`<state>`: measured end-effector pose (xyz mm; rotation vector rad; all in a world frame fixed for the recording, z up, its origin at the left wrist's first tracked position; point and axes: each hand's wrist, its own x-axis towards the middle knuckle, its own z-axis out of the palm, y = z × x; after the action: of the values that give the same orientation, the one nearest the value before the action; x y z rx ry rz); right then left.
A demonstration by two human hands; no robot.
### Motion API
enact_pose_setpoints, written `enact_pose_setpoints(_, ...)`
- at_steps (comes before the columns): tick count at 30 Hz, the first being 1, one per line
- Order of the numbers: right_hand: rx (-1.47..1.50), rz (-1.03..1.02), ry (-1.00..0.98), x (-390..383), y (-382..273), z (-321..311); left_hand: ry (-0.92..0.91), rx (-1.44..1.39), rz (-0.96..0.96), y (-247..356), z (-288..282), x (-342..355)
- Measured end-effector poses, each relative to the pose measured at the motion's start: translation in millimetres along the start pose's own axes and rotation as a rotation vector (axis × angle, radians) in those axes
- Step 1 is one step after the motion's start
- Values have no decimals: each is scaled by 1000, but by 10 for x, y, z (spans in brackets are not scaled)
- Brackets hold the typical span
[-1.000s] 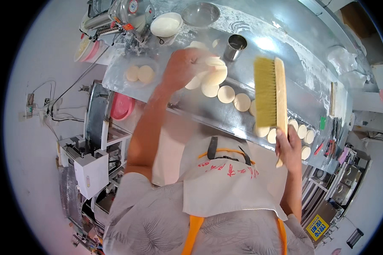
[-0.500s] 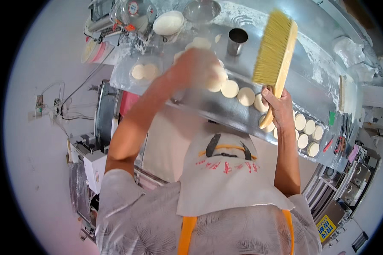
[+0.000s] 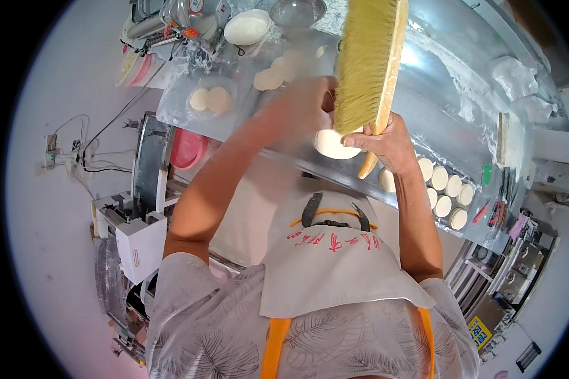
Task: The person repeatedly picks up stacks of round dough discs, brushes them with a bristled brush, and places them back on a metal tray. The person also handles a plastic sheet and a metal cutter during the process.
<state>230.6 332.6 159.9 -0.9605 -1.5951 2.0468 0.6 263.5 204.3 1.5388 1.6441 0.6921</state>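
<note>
At the far left, a white machine [image 3: 133, 243] stands on the floor side, with a red basin [image 3: 186, 148] between it and the near edge of the steel desk [image 3: 449, 95]. On the left end of the desk, close to its corner, two pale dough rounds [image 3: 210, 99] lie side by side in a floured patch, with bare floured metal around them. Behind them sit a white bowl [image 3: 247, 28] and a steel bowl [image 3: 297, 11]. The left hand [image 3: 306, 104] reaches over the middle of the desk, blurred, so whether its fingers are spread or pinching cannot be told; loose dough discs [image 3: 278, 72] lie just beyond it. Below it, a flat dough round [image 3: 334, 144] lies right at the near edge. The right hand [image 3: 389, 142] has its fingers wrapped tightly round the handle of a yellow-bristled wooden brush [image 3: 367, 60], held upright above the desk. To the right, a row of dough pieces [image 3: 446, 192] runs along the near edge, leaving the broad floured surface behind them open.
</note>
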Motion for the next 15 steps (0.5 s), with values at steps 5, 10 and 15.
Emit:
enact_pose_setpoints(5, 368, -143, 122, -55, -187, 384, 133, -1096, -27, -528, 31, -146)
enact_pose_setpoints(10, 500, -134, 258, -2, 109, 648, 129, -1780, 202, -506, 1183, -462)
enact_pose_setpoints(15, 332, -123, 395, -53, 283, 813, 448, -1497, 12, -372, 1163, -615)
